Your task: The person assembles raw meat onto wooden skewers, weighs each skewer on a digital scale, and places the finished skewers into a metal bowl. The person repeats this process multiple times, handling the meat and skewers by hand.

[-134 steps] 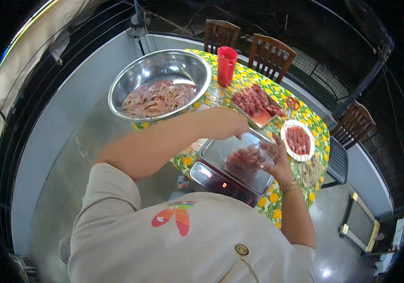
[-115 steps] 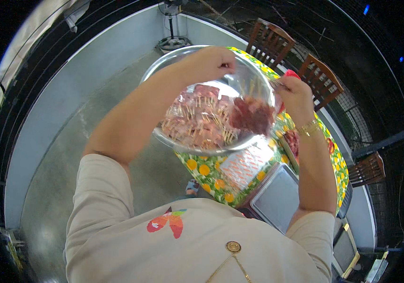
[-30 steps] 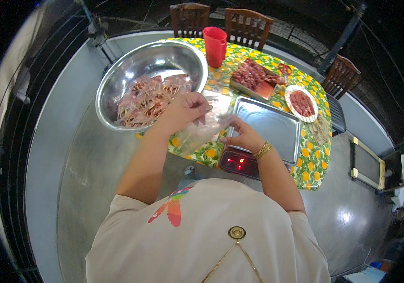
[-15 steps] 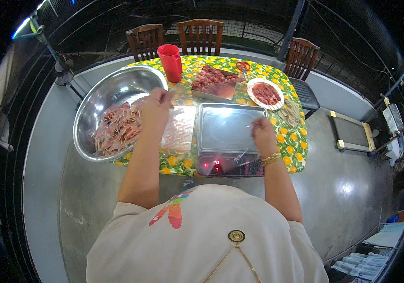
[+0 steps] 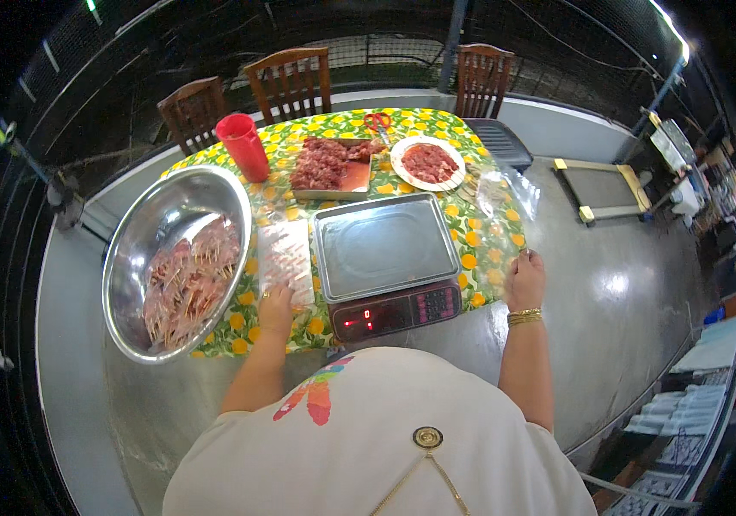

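Observation:
My right hand (image 5: 525,273) is off the table's right edge, its fingers closed on a clear plastic bag (image 5: 506,196) that spreads out beyond it. Low on the left, my left hand (image 5: 276,310) rests at the near edge of a flat stack of clear plastic bags (image 5: 285,249), its fingers lying forward. Between my hands stands a digital scale (image 5: 398,311) with lit red digits and a bare metal tray (image 5: 385,245) on top. Left of the stack, a large steel basin (image 5: 116,297) holds skewered raw meat (image 5: 192,279) with stick ends showing.
Behind the scale are a metal tray of cut raw meat (image 5: 325,165), a white plate (image 5: 404,175) with more meat, and red-handled scissors (image 5: 378,123). A red pitcher (image 5: 244,148) stands at the far left. Wooden chairs (image 5: 292,82) line the far side of the patterned table (image 5: 475,236).
My left hand has come down from beside the basin to the near edge of the bag stack. My right hand has moved right, away from the scale, with the plastic bag. The view has shifted.

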### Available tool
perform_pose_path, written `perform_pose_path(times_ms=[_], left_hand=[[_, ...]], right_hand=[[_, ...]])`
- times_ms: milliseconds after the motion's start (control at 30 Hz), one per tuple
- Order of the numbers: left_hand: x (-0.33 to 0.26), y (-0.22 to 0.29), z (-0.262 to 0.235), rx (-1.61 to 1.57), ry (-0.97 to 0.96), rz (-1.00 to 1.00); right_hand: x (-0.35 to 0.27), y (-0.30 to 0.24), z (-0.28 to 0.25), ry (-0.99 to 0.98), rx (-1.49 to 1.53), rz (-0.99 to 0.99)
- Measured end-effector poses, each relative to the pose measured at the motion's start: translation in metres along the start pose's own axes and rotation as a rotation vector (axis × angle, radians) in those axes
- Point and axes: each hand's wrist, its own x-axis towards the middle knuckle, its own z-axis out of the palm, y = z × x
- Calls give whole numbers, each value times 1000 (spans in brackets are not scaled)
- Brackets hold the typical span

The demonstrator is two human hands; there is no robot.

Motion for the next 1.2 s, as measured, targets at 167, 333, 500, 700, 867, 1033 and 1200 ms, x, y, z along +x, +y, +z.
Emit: perform_pose_path(times_ms=[167, 333, 500, 700, 867, 1033, 1200], left_hand=[[6, -3, 10, -97, -371, -247], [58, 91, -42, -628, -20, 10], [77, 274, -56, -1422, -789, 102], [96, 395, -71, -1434, -906, -51], [91, 425, -66, -1606, -821, 125], [71, 432, -79, -1438, -808, 579], [33, 437, -108, -1438, -847, 1065]], right_hand=[[-2, 2, -10, 110, -163, -88], [-12, -12, -19, 222, -165, -164], [-12, -12, -21, 272, -126, -347], [-37, -23, -54, 451, 47, -371], [-78, -35, -83, 659, 29, -423], [-164, -51, -96, 872, -868, -903], [-250, -68, -61, 451, -664, -660]])
